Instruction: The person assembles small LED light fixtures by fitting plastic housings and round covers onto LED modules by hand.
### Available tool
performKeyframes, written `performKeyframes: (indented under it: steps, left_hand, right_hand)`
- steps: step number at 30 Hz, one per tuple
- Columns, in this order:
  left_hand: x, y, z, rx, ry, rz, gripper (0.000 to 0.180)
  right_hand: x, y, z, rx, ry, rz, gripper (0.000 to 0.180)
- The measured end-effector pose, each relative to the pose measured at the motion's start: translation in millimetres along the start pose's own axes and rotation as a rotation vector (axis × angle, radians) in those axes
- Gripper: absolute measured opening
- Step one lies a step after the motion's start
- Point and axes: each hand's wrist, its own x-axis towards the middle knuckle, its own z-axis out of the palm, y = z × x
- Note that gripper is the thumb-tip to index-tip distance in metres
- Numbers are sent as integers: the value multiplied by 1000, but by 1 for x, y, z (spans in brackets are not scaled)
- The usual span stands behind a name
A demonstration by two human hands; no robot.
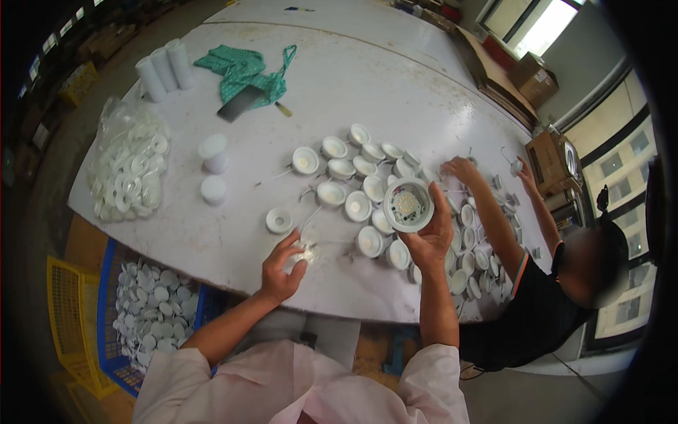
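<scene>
My right hand (432, 237) grips a round white downlight (409, 205) by its rim, with the round board and its small parts facing up. To the left, my left hand (282, 270) is over the table near its front edge, fingers apart and nothing visible in them. Just beyond those fingers lies a white ring-shaped lamp housing (280, 220). Many more white downlights (331, 193) with short wires spread across the table in front of my right hand and off to the right.
A co-worker's hand (462, 169) reaches among the downlights at right. Left on the table are a bag of white rings (131, 166), stacked white discs (213, 152), white rolls (164, 71), a green cloth (233, 67) and a phone (241, 103). Below stands a blue crate (106, 321) of white discs.
</scene>
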Motion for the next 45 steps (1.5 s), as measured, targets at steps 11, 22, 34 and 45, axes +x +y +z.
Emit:
performKeyframes:
  steps: [11, 22, 34, 45]
  left_hand:
    - [37, 70, -29, -641, -692, -226, 60]
    - [7, 63, -42, -565, -593, -328, 49]
    - [-12, 37, -37, -485, -344, -558, 32]
    - [-54, -3, -79, -686, -128, -846, 32]
  right_hand:
    - [-65, -72, 36, 217, -514, 264, 88]
    - [-97, -62, 41, 423, -486, 506, 79]
    - [-119, -27, 116, 282, -166, 642, 41]
    - [-70, 20, 173, -486, -305, 64, 49]
